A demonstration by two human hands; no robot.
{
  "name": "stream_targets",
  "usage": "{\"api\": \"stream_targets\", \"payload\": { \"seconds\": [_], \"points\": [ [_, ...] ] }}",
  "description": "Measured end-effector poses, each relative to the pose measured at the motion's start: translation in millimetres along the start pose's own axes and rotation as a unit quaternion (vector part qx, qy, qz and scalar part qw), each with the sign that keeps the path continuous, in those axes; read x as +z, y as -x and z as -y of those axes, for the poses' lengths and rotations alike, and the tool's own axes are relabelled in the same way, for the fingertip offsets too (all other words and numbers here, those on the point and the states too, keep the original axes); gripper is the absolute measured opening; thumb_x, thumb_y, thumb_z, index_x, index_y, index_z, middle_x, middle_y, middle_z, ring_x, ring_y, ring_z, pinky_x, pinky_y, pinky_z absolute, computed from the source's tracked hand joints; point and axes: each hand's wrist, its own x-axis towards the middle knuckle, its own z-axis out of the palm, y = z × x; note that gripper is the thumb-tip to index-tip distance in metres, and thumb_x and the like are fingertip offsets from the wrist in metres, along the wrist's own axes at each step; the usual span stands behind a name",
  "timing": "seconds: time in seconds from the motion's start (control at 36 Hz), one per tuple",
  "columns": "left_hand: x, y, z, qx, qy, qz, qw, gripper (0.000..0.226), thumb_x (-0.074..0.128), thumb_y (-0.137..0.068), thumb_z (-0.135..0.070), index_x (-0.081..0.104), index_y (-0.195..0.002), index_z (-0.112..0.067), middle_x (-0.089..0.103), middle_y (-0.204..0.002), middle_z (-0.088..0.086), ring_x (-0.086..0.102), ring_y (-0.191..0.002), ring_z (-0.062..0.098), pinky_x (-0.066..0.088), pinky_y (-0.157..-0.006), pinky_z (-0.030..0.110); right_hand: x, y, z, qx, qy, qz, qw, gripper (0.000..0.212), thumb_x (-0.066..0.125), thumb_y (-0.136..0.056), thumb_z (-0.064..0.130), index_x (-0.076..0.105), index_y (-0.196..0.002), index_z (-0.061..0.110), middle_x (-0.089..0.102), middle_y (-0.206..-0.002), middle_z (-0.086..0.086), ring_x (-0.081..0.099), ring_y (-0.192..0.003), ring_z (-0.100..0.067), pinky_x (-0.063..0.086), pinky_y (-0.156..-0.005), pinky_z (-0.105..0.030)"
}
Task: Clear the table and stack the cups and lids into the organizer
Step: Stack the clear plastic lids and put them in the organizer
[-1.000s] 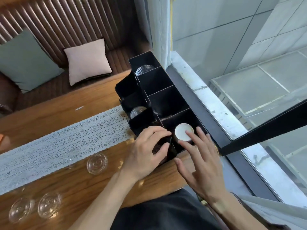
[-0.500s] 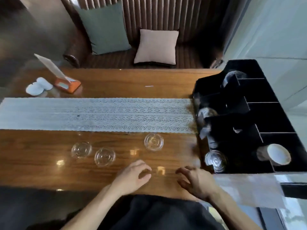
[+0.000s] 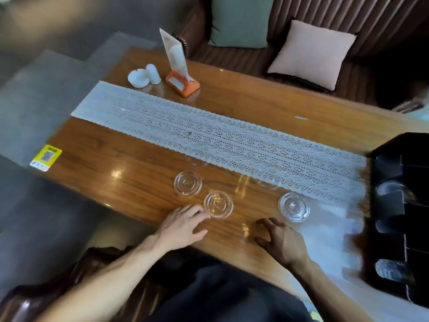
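So three clear lids are seen flat on the table [image 3: 130, 163]: the middle lid [image 3: 218, 204] is touched by the left hand [image 3: 183, 225], fingers spread, nothing held; right hand [image 3: 282, 241] open near the right lid [image 3: 294, 207], organizer [image 3: 404, 147] far right

Your left hand [image 3: 183, 225] is flat-ish on the wooden table [image 3: 130, 173], fingers spread and fingertips right at the edge of the middle clear lid [image 3: 218, 204]. Another lid [image 3: 187, 183] sits just beside it, and a third lid [image 3: 294, 207] is off toward the black organizer [image 3: 399, 205]. Your right hand [image 3: 282, 242] is empty, fingers curled, near that third lid. A lace runner [image 3: 232, 135] crosses the table behind them.
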Motion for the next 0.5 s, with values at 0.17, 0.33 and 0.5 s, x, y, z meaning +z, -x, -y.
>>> {"api": "stream_targets", "payload": {
  "seconds": [0.17,0.33,0.5],
  "points": [
    [-5,-8,39,-0.023,-0.039,-0.069,0.997,0.052,0.054,-0.089,-0.055,0.052,-0.134,-0.029,0.046,-0.137,-0.008,0.048,-0.124,0.016,0.042,-0.103,0.041,5,-30,30,-0.041,0.022,-0.018,0.999,0.062,0.06,-0.088,0.061,0.049,-0.141,0.031,0.054,-0.141,0.008,0.052,-0.125,-0.022,0.047,-0.097,-0.037],
    [-4,-19,53,-0.04,-0.07,-0.128,0.989,0.058,0.055,-0.086,-0.056,0.052,-0.134,-0.023,0.048,-0.139,0.003,0.053,-0.12,0.023,0.046,-0.097,0.044,12,-59,62,-0.052,0.041,0.001,0.998,0.088,0.052,-0.088,0.069,0.021,-0.157,0.025,0.031,-0.159,-0.001,0.032,-0.142,-0.027,0.038,-0.109,-0.046],
    [9,-19,56,-0.087,-0.051,-0.162,0.982,0.063,0.056,-0.081,-0.058,0.045,-0.132,-0.023,0.043,-0.139,0.007,0.051,-0.116,0.028,0.05,-0.093,0.043,23,-79,87,-0.02,0.078,-0.018,0.997,0.089,0.042,-0.089,0.075,0.016,-0.159,0.025,0.031,-0.158,-0.005,0.037,-0.133,-0.032,0.039,-0.104,-0.048]
  ]
}}
